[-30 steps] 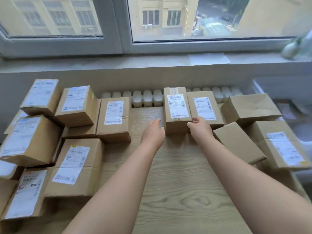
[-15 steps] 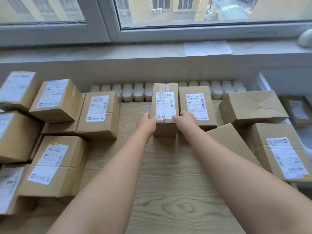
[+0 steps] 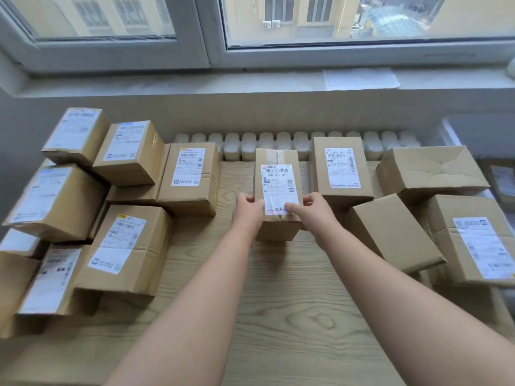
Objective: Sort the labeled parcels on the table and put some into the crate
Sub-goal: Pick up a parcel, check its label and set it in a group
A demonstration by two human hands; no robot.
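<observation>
A narrow brown parcel [image 3: 277, 174] with a white barcode label lies in the middle of the wooden table [image 3: 278, 316]. My left hand [image 3: 248, 211] grips its left near edge. My right hand [image 3: 312, 211] grips its right near edge, thumb on the label. Another labeled parcel [image 3: 341, 168] stands just to its right. Several labeled parcels are stacked on the left, among them one at the back [image 3: 191, 176] and one nearer [image 3: 125, 246]. No crate shows in this view.
More cardboard boxes lie on the right: a plain one [image 3: 430, 169], a tilted plain one [image 3: 395, 232] and a labeled one [image 3: 473, 240]. A white radiator [image 3: 278, 140] runs behind the table under the windowsill [image 3: 250, 82].
Both hands reached the narrow parcel, took hold of its sides and pulled it toward me, away from the neighbouring labeled parcel.
</observation>
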